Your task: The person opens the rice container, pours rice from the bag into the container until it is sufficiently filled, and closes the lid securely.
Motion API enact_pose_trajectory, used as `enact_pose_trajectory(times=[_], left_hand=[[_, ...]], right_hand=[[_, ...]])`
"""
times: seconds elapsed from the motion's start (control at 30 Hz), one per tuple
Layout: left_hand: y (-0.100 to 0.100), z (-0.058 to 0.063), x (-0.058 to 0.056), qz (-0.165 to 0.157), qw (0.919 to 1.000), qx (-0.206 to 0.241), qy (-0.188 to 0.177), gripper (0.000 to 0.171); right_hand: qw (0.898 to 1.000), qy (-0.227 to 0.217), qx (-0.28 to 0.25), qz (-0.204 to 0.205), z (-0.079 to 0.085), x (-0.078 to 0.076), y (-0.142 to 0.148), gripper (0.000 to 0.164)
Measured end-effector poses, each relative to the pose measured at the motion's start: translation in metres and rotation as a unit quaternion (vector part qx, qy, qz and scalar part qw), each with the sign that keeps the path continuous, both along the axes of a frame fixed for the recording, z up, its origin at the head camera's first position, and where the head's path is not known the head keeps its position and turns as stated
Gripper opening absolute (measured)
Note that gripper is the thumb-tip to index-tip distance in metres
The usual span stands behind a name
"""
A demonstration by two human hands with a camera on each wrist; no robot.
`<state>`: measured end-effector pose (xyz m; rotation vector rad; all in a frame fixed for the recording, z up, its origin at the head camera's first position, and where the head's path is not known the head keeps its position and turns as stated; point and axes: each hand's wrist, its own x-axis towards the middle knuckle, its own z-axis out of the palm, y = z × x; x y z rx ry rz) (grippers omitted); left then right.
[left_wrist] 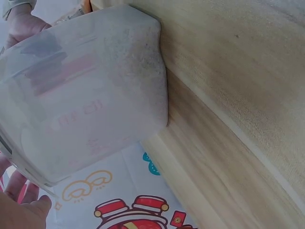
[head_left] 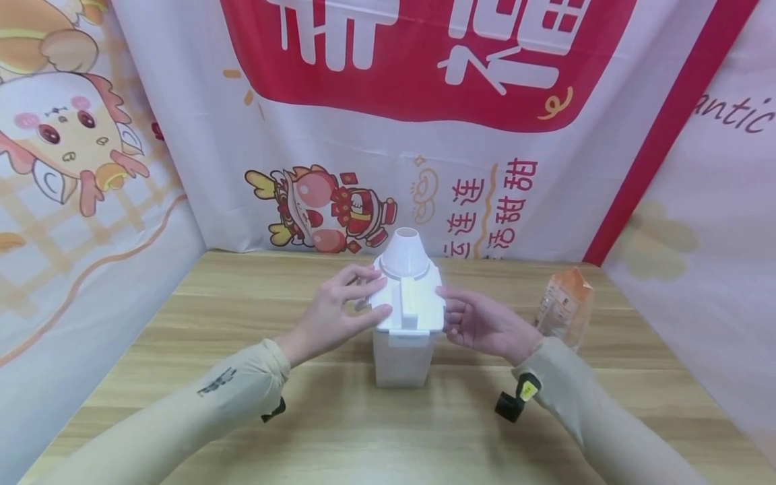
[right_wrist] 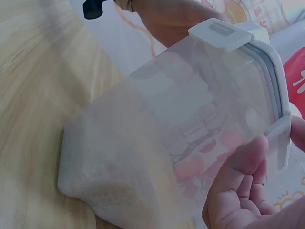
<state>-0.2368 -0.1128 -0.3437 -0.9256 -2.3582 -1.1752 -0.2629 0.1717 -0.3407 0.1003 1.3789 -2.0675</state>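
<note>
A translucent storage container (head_left: pixel 403 360) stands upright on the table, its white lid (head_left: pixel 429 296) in place with a clip at the front. On the lid sits a white cone-shaped cup (head_left: pixel 406 256), narrow end up, behind a raised white bar (head_left: pixel 409 303). My left hand (head_left: pixel 339 303) rests thumb and forefinger, apart and fairly straight, on the lid's left part. At the opposite side my right hand (head_left: pixel 485 323) pinches the side clip (right_wrist: pixel 279 143) between its fingertips, other fingers curled. Pale contents (right_wrist: pixel 114 195) show near the container's base.
An orange and clear bag (head_left: pixel 566 306) stands on the wooden table (head_left: pixel 291 431) at the right, behind my right wrist. Printed cloths (head_left: pixel 182 121) hang along the back and both sides. A black strap-mounted device (head_left: pixel 510 406) hangs at my right wrist.
</note>
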Motion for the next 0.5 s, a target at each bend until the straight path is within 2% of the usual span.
enact_pose_trajectory(times=[0.5], left_hand=[[0.0009,-0.0004,0.0015,0.009,0.9999,0.003,-0.009,0.051]], right_hand=[[1.0,-0.001,-0.012,-0.015,-0.0026,-0.0011,-0.0049,0.019]])
